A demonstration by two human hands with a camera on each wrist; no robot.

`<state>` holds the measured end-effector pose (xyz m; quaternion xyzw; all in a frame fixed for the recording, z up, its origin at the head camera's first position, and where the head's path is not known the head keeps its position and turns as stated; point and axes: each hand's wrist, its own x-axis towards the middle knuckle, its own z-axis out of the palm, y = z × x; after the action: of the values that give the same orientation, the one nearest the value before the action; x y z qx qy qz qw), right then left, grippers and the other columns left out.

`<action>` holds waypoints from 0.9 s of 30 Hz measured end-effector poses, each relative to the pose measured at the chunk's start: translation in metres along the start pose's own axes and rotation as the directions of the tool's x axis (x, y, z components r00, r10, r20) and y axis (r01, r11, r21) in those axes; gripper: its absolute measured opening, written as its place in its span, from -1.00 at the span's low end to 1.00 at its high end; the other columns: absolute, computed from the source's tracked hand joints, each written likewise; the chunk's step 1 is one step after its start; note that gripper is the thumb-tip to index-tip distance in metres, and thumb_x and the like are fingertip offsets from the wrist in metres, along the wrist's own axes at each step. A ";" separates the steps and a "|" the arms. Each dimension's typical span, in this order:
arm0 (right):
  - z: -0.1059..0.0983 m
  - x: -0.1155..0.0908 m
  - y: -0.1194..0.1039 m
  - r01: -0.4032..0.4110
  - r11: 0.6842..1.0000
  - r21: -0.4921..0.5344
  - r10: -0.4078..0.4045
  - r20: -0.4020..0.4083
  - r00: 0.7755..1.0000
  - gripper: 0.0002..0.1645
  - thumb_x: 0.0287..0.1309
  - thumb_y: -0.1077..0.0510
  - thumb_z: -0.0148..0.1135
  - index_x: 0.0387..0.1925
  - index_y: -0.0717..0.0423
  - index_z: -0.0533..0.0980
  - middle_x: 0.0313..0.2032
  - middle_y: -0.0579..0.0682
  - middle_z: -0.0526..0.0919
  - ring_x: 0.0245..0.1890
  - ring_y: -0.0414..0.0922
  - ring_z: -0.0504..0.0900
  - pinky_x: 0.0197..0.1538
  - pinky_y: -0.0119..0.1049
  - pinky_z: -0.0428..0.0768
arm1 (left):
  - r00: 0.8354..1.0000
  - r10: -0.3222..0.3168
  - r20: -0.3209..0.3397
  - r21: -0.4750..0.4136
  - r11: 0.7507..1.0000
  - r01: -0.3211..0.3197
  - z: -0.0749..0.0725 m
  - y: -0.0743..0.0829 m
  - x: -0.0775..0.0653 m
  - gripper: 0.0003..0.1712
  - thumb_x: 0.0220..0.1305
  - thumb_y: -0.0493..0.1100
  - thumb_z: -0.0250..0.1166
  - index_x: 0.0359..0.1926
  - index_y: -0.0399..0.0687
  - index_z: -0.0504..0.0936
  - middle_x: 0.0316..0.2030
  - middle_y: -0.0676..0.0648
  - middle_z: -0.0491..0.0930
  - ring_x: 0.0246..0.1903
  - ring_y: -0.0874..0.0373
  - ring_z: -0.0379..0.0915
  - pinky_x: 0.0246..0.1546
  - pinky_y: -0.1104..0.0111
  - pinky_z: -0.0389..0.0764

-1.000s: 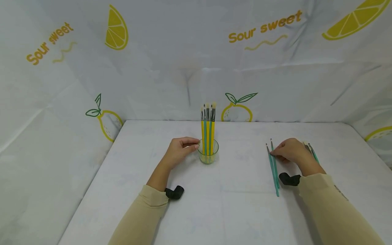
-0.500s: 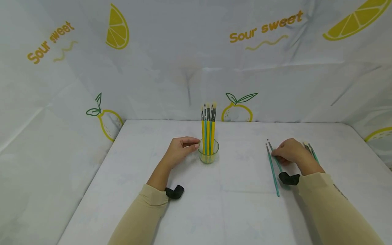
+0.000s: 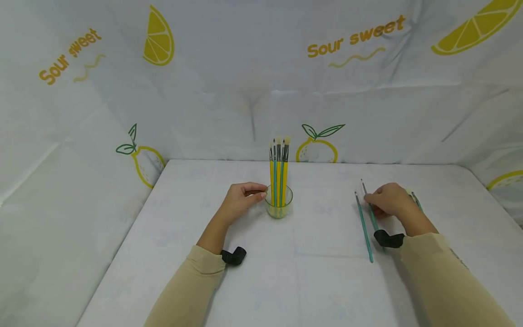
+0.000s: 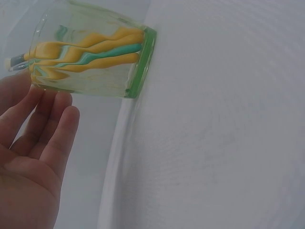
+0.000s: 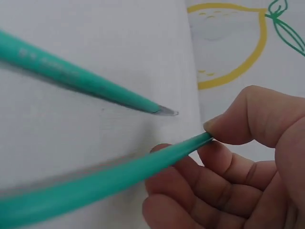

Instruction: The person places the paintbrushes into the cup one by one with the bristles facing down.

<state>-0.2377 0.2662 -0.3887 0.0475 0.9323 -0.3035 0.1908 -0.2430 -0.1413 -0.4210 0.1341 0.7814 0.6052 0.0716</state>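
Observation:
A clear glass (image 3: 278,213) with a green base stands at mid-table, holding several upright yellow and teal paintbrushes (image 3: 279,172), bristles up. My left hand (image 3: 240,203) holds the glass by its left rim with the fingertips; in the left wrist view those fingers (image 4: 62,129) touch the wall near the rim. To the right, my right hand (image 3: 387,200) pinches a thin teal paintbrush (image 5: 119,171) between thumb and index finger, near its metal ferrule. Left of it a second teal paintbrush (image 3: 363,227) lies on the table, apart from the hand.
Beyond my right hand lie more brushes (image 3: 416,200), partly hidden by the hand. The white-covered table (image 3: 327,281) meets a lemon-printed cloth backdrop (image 3: 229,113) at the rear. A black wrist camera (image 3: 389,239) covers part of the pinched brush.
The brush in my right hand has turned away from the one lying beside it, its handle end swinging right and its tip shifting slightly farther away. My left hand stays at the glass.

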 end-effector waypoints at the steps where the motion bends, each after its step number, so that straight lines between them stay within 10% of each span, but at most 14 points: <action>1: -0.002 -0.001 -0.001 0.003 1.000 0.006 -0.003 -0.002 1.000 -0.53 0.18 -0.02 0.03 -0.26 0.38 0.52 -0.50 0.02 0.64 -0.50 -0.14 0.66 -0.29 -0.17 0.60 | 1.000 0.004 -0.006 0.002 1.000 -0.004 0.000 0.000 0.000 -0.67 0.20 -0.20 0.31 -0.02 -0.24 0.63 -0.04 -0.19 0.63 0.02 0.03 0.52 -0.04 0.37 0.57; 18: -0.015 -0.028 -0.053 0.231 0.951 0.204 -0.187 -0.215 0.959 -0.51 0.26 0.05 -0.01 0.18 0.12 0.39 -0.24 -0.03 0.73 -0.29 -0.17 0.72 0.08 -0.01 0.51 | 0.999 0.017 -0.035 0.014 1.000 -0.016 0.002 0.000 -0.001 -0.71 0.18 -0.19 0.33 -0.07 -0.18 0.67 -0.12 -0.04 0.67 -0.05 0.15 0.55 -0.06 0.36 0.58; 27: -0.003 -0.029 -0.074 0.320 0.885 0.337 -0.227 -0.288 0.931 -0.40 0.20 -0.04 0.19 0.21 0.12 0.38 -0.08 -0.05 0.64 -0.21 -0.35 0.67 -0.05 -0.49 0.56 | 1.000 0.008 -0.027 0.019 1.000 -0.007 0.002 0.004 -0.003 -0.73 0.19 -0.16 0.33 -0.08 -0.12 0.68 -0.12 -0.02 0.67 -0.03 0.17 0.53 0.01 0.32 0.55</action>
<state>-0.2268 0.2085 -0.3350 -0.0131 0.8694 -0.4936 0.0190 -0.2387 -0.1397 -0.4178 0.1293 0.7875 0.5999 0.0573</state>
